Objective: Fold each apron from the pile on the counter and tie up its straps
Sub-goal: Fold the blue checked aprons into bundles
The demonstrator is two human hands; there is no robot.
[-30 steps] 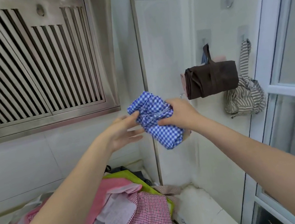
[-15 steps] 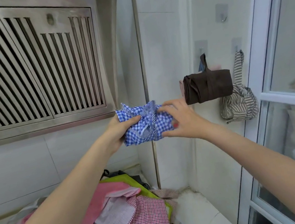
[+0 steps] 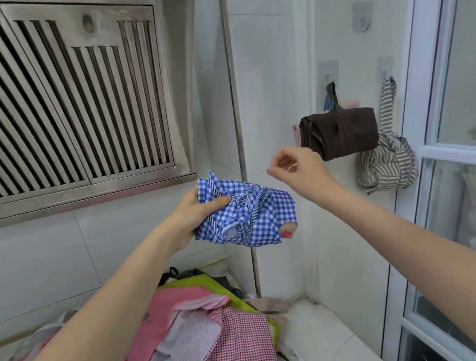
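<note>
My left hand (image 3: pixel 197 215) grips a folded blue-and-white checked apron (image 3: pixel 255 218) by its left end, holding it up in front of the wall corner; its straps are knotted round the bundle. My right hand (image 3: pixel 294 167) hovers just above and right of the bundle, fingers curled, thumb and forefinger pinched together, apart from the cloth; whether a thin strap is between them I cannot tell. Below, on the counter (image 3: pixel 330 344), lies the pile of aprons (image 3: pixel 194 339): pink, red-checked, white and green ones.
A folded brown apron (image 3: pixel 345 131) and a striped folded apron (image 3: pixel 388 164) hang from wall hooks on the right. Empty hooks (image 3: pixel 362 17) sit higher up. A steel range hood (image 3: pixel 53 101) fills the upper left. A glass door frame (image 3: pixel 427 117) stands at right.
My right hand has let go of the blue checked bundle and lifted up to the right. The bundle has tilted to lie level in my left hand alone.
</note>
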